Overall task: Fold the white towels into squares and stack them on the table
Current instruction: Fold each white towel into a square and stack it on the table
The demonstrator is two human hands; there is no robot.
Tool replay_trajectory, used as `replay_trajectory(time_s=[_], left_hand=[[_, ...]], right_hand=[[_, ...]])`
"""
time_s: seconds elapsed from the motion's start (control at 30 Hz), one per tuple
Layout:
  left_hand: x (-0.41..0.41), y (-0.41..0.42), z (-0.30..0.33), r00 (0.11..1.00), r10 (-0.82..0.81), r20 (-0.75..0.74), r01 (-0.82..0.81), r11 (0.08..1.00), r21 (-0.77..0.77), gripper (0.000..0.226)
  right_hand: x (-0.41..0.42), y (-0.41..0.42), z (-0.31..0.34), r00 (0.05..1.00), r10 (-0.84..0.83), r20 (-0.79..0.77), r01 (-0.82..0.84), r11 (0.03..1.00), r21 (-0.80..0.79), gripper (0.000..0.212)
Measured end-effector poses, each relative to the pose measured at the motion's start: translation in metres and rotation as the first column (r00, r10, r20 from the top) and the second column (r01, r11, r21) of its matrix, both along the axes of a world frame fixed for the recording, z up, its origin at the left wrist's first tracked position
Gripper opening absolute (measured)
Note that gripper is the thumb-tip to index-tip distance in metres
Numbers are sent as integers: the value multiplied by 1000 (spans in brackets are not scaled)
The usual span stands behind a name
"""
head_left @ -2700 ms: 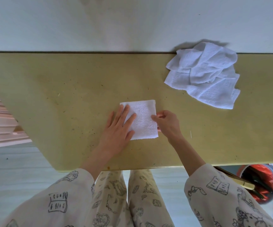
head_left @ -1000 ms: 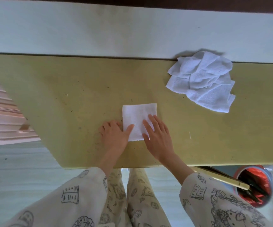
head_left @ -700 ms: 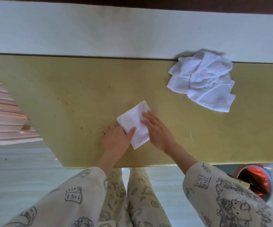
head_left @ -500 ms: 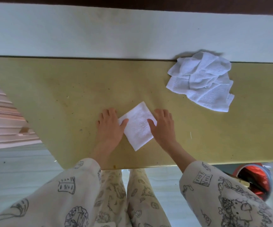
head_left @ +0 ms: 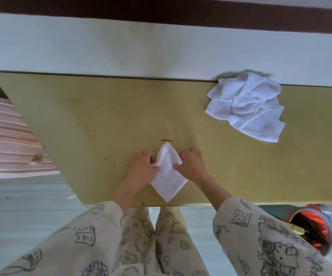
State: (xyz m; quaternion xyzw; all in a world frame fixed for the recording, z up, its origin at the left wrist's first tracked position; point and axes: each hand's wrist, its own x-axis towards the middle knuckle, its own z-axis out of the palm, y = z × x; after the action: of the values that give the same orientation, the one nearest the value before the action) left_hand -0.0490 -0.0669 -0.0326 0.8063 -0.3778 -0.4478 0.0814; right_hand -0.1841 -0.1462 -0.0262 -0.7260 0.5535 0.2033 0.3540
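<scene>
both hands [head_left: 144, 168] [head_left: 192, 165] pinch folded towel [head_left: 168, 177]

A pale wall [head_left: 161, 46] rises behind the far edge, crossed near the top by a dark brown band [head_left: 181, 14]. At the left stands a pink ribbed thing [head_left: 5, 140], its ridges running sideways; what it is cannot be told. Below lies a light floor [head_left: 21, 212]. At the lower right sits a round bin [head_left: 316, 228] with crumpled red lining inside, and a yellowish bar [head_left: 294, 228] crosses in front of it. The person wears cream clothes [head_left: 161, 246] printed with black line drawings of books and cartoon figures.
</scene>
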Motion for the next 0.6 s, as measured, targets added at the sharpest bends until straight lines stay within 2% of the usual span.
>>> replay_trajectory(time_s=[0.1, 0.2, 0.27, 0.33, 0.4, 0.5, 0.6], left_hand=[[1, 23, 13, 953, 185, -240, -189, 982, 6, 24], [1, 50, 36, 862, 311, -400, -341, 940, -3, 53], [-2, 69, 54, 845, 350, -405, -402, 915, -48, 52], [-5, 92, 74, 832, 415, -368, -480, 872, -101, 30], [-8, 118, 92, 801, 507, -318, -571, 807, -152, 21], [-13, 166, 118, 731, 637, -247, -682, 699, -217, 14], [-20, 225, 141, 611, 757, -230, -786, 547, -289, 10]], right_hand=[[-5, 5, 12, 995, -26, 94, 13, 991, 135, 21], [-5, 5, 32, 976, -21, 218, -47, 953, 301, 24], [0, 5, 48, 955, 41, 295, -150, 921, 359, 18], [8, 9, 71, 935, 110, 338, -249, 882, 401, 22], [22, 17, 93, 903, 230, 362, -375, 834, 405, 27], [52, 46, 127, 771, 476, 422, -610, 743, 276, 26], [86, 95, 158, 598, 613, 517, -757, 643, 114, 21]])
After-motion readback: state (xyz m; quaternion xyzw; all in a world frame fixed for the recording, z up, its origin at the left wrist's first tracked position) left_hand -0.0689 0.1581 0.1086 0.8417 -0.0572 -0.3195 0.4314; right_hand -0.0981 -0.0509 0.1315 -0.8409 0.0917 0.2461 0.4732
